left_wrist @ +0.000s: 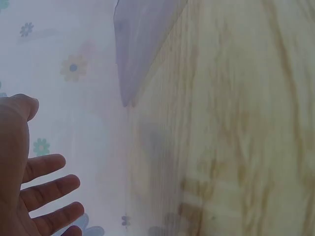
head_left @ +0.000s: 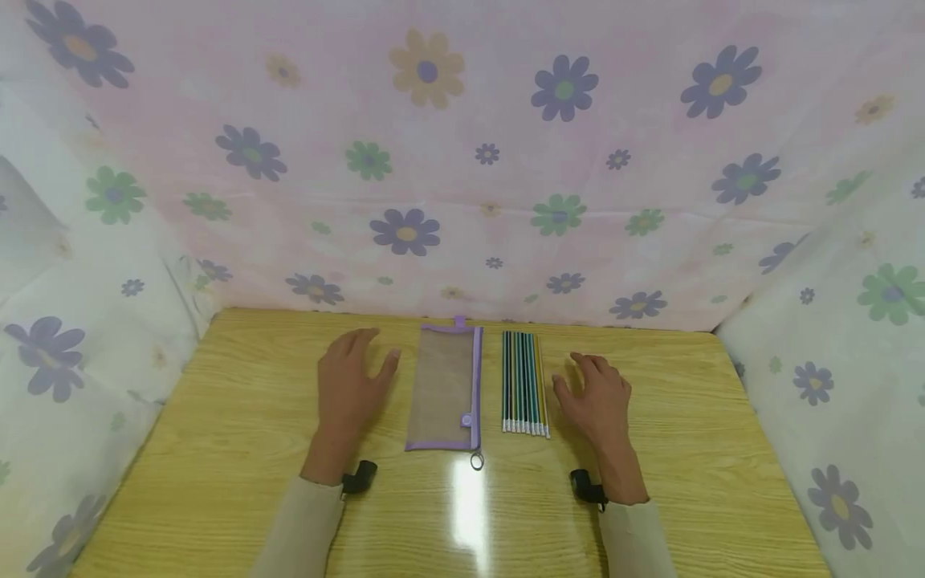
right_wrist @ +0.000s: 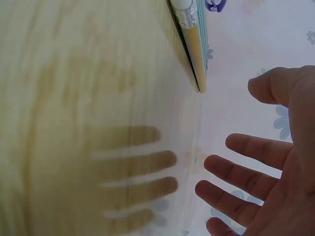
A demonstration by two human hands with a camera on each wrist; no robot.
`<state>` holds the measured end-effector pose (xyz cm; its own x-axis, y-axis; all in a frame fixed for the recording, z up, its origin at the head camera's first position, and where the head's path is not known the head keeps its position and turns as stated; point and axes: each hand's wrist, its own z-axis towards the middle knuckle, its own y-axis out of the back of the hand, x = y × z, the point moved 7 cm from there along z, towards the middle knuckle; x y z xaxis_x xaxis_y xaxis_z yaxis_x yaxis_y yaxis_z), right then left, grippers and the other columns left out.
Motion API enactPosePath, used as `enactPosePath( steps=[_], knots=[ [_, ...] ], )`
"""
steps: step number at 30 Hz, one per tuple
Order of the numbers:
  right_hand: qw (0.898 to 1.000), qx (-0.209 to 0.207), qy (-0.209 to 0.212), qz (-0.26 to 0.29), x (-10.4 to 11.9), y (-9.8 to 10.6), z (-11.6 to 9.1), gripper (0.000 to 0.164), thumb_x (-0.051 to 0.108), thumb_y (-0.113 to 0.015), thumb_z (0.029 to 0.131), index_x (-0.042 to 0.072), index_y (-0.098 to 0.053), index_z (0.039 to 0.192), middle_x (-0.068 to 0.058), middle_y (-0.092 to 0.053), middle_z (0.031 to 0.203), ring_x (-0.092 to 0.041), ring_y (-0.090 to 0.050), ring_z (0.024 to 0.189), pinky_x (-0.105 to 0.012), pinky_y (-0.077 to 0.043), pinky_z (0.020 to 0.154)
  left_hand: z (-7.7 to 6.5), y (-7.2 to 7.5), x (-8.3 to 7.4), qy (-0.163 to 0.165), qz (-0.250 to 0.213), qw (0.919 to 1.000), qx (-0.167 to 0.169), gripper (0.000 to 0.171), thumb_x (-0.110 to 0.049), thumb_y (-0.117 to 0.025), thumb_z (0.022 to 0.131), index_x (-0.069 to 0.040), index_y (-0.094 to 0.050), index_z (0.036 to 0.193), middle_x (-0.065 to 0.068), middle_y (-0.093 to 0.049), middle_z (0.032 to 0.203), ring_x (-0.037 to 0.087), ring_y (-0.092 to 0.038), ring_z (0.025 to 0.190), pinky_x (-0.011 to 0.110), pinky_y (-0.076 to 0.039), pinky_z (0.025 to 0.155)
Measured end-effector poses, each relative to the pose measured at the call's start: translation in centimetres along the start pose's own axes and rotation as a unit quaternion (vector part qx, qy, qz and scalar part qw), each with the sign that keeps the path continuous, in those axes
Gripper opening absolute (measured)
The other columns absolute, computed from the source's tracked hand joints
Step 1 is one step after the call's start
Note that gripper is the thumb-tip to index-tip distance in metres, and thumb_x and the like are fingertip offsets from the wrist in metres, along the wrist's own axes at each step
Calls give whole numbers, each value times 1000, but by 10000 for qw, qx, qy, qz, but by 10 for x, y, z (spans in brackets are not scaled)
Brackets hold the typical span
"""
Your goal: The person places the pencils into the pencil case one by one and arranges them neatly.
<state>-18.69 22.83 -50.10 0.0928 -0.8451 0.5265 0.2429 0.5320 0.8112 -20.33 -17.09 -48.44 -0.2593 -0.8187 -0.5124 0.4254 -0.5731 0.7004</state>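
A see-through mesh zip pouch (head_left: 444,385) with purple edging lies flat on the table in the head view, a metal ring (head_left: 477,461) at its near right corner. To its right, several pencils (head_left: 522,384) in dark, teal and yellow lie side by side, white eraser ends toward me. My left hand (head_left: 352,385) is beside the pouch's left edge, fingers spread and holding nothing. Just right of the pencils is my right hand (head_left: 596,397), fingers relaxed and nothing in them. The right wrist view shows a pencil's eraser end (right_wrist: 184,12) close by, apart from the fingers.
The wood-grain table (head_left: 238,417) ends at a flower-print cloth (head_left: 462,201) hanging behind it, with more of the cloth on both sides. A black wrist camera (head_left: 361,477) sits at the left wrist, another camera (head_left: 587,486) at the right. Light glares on the table's near middle.
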Motion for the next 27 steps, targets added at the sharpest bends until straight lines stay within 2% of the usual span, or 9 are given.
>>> enactPosePath(
  steps=[6, 13, 22, 27],
  knots=[
    [9999, -92, 86, 58, 1, -1, 0, 45, 26, -74, 96, -1, -70, 132, -26, -65, 132, -53, -60, 119, -74, -38, 100, -2, -7, -6, 127, -80, 9998, 147, 49, -39, -78, 97, -3, -70, 128, 19, -67, 130, 43, -59, 126, 64, -45, 103],
    [9996, -170, 200, 144, 8, 1, 1, 38, 19, -75, 95, -2, -72, 127, -24, -68, 124, -49, -63, 115, -72, -40, 98, -6, -17, -17, 275, -260, 9979, 532, 51, -43, -74, 99, -4, -69, 131, 18, -66, 134, 43, -56, 130, 65, -42, 105],
    [9997, -56, 184, 123, 10, -2, 0, 38, 17, -74, 95, -3, -72, 126, -25, -68, 123, -50, -63, 113, -71, -42, 97, -9, -28, -32, 276, -261, 9960, 812, 53, -45, -73, 99, -5, -69, 132, 17, -66, 134, 41, -56, 131, 62, -42, 107],
    [9988, -187, 443, 31, 15, -2, 1, 34, 14, -73, 93, -5, -73, 120, -26, -71, 116, -49, -66, 104, -67, -50, 88, -11, -34, -40, 296, -279, 9941, 1006, 56, -48, -72, 99, -5, -66, 135, 16, -64, 135, 40, -55, 132, 62, -40, 111]
  ],
)
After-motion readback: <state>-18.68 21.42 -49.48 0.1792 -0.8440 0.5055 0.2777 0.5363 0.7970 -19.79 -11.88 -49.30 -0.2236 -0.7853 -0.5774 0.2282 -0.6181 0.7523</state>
